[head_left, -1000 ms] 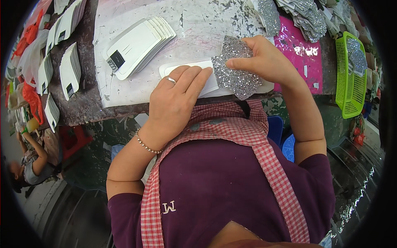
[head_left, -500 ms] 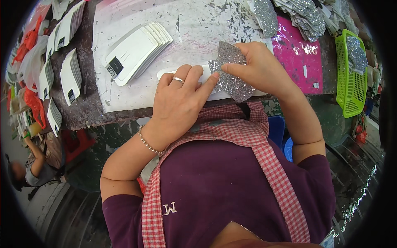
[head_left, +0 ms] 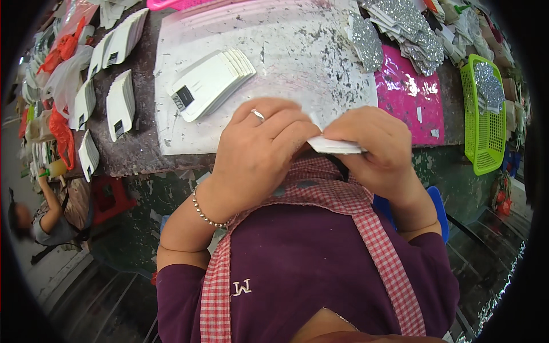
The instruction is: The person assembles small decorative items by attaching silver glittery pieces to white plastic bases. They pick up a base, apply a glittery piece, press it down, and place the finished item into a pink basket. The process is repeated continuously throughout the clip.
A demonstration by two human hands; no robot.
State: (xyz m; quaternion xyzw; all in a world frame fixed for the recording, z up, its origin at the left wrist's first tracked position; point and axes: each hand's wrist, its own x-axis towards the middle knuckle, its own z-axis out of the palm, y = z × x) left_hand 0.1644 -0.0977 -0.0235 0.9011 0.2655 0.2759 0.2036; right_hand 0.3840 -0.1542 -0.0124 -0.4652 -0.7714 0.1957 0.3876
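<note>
My left hand (head_left: 257, 148) and my right hand (head_left: 374, 146) meet at the near edge of the white work board (head_left: 286, 51), both pinching one thin white piece (head_left: 334, 146) between them. Only its pale edge shows; the silver glitter face is hidden under my fingers. A ring sits on my left hand and a bead bracelet on that wrist. A fanned stack of white cards (head_left: 209, 83) lies on the board just beyond my left hand.
Silver glitter cut-outs (head_left: 400, 28) are heaped at the back right over a pink sheet (head_left: 409, 97). A green basket (head_left: 486, 108) stands at the far right. More white card stacks (head_left: 117, 103) line the left. Another person (head_left: 43, 217) sits low at the left.
The glitter piece and white strip have been lifted off the board toward me. Both hands have closed together over them, so the glitter face no longer shows.
</note>
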